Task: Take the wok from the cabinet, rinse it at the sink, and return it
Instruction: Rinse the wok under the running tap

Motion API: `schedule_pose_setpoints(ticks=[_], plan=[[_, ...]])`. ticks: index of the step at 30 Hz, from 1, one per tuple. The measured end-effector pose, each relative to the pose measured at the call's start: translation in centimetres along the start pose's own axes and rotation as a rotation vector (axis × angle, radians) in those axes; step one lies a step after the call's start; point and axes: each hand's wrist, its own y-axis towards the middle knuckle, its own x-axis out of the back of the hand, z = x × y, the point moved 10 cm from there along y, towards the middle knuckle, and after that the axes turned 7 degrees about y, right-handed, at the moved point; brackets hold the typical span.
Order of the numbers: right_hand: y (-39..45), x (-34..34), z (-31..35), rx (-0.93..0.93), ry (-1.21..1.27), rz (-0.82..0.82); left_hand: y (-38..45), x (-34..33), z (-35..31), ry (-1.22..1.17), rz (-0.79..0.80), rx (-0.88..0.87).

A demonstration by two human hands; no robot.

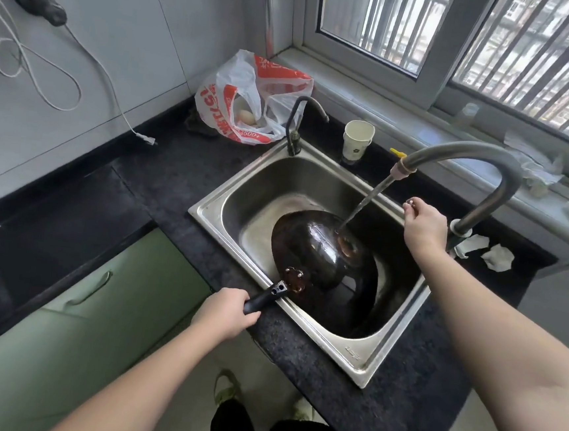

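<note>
I have the wok (321, 249) turned bottom-up and tilted inside the steel sink (208, 208), its dark outer shell wet and shiny where the stream of water (363, 205) from the tall curved faucet (481, 157) strikes it near the far side. My left hand (224, 313) is curled around the black wok handle (262, 301) at the sink's near rim, while my right hand (425, 226) pinches the faucet lever (411, 202) with fingers bent over it. Behind the sink on the dark countertop (175, 185) stand a paper cup (356, 141), a small gooseneck tap (296, 127) and a red-and-white plastic bag (248, 98).
</note>
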Motion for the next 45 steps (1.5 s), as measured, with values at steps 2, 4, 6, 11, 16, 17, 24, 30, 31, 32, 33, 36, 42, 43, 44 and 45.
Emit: schedule_pose_setpoints(ticks=[2,4,6,11,16,17,24,30,31,32,33,36,42,43,44,45], plan=[[0.0,0.0,0.0,-0.006,0.000,-0.001,-0.1,-0.8,0.5,-0.036,-0.012,0.005],[-0.1,0.0,0.0,-0.008,-0.008,-0.003,-0.1,-1.4,0.6,-0.073,-0.025,0.003],[-0.1,0.0,0.1,-0.011,-0.018,-0.001,-0.2,-1.7,0.7,-0.115,-0.034,0.005],[-0.1,0.0,0.1,-0.034,-0.007,0.009,-0.5,-2.9,1.2,-0.218,-0.050,0.024],[-0.1,0.1,0.2,-0.041,0.002,0.002,-1.1,-3.5,0.8,-0.298,-0.090,0.027],[-0.2,0.1,0.2,-0.044,0.002,0.002,-1.2,-3.6,0.7,-0.309,-0.098,0.028],[-0.2,0.1,0.4,-0.040,-0.009,0.017,-1.5,-3.9,0.3,-0.350,-0.109,0.046],[-0.3,0.3,0.7,-0.027,-0.017,0.017,-1.4,-3.7,0.3,-0.255,-0.125,0.013],[-0.3,0.3,0.7,-0.027,-0.015,0.017,-1.3,-3.7,0.2,-0.228,-0.129,0.004],[-0.3,0.3,0.6,-0.028,-0.015,0.019,-1.3,-3.8,0.2,-0.204,-0.131,-0.003],[-0.3,0.3,0.6,-0.030,-0.015,0.021,-1.3,-3.8,0.1,-0.185,-0.135,-0.009],[-0.4,0.3,0.6,-0.031,-0.011,0.024,-1.3,-3.8,-0.1,-0.101,-0.159,-0.030],[-0.3,0.4,0.6,-0.033,-0.014,0.025,-1.9,-3.7,-1.2,0.086,-0.236,-0.059],[-0.3,0.4,0.5,-0.033,-0.015,0.027,-1.9,-3.6,-1.3,0.107,-0.249,-0.055],[-0.2,0.4,0.5,-0.034,-0.015,0.030,-2.0,-3.5,-1.4,0.124,-0.257,-0.051],[-0.2,0.3,0.4,-0.037,-0.013,0.033,-2.0,-3.5,-1.5,0.136,-0.267,-0.048]])
